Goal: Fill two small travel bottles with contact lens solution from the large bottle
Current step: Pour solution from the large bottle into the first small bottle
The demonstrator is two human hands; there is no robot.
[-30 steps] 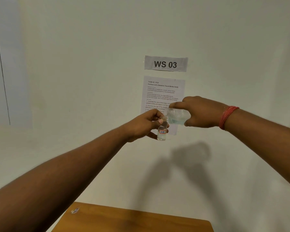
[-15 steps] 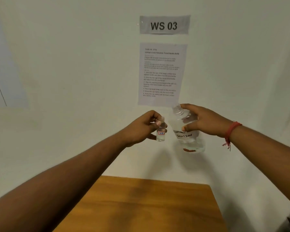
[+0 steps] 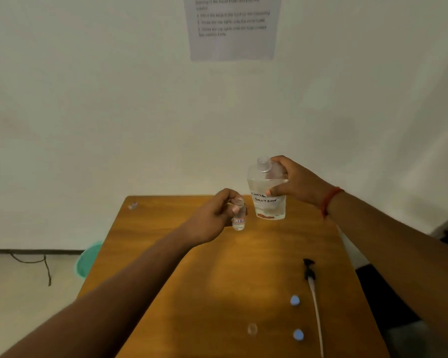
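Clear small travel bottle (image 3: 239, 215), uncapped, upright, pinched in left hand (image 3: 215, 215) above wooden table (image 3: 192, 293). Right hand (image 3: 298, 184) grips large bottle (image 3: 267, 195), uncapped, upright, just beside. Two blue caps (image 3: 294, 300), pump dispenser (image 3: 311, 285) lie on table.

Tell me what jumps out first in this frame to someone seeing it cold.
Two hands raised over the far end of the wooden table: the right hand holds the uncapped large bottle marked "CONTACT SOLUTION", upright; the left hand pinches a small open travel bottle beside it. Nearer on the table lie a black pump head with its tube and two blue caps.
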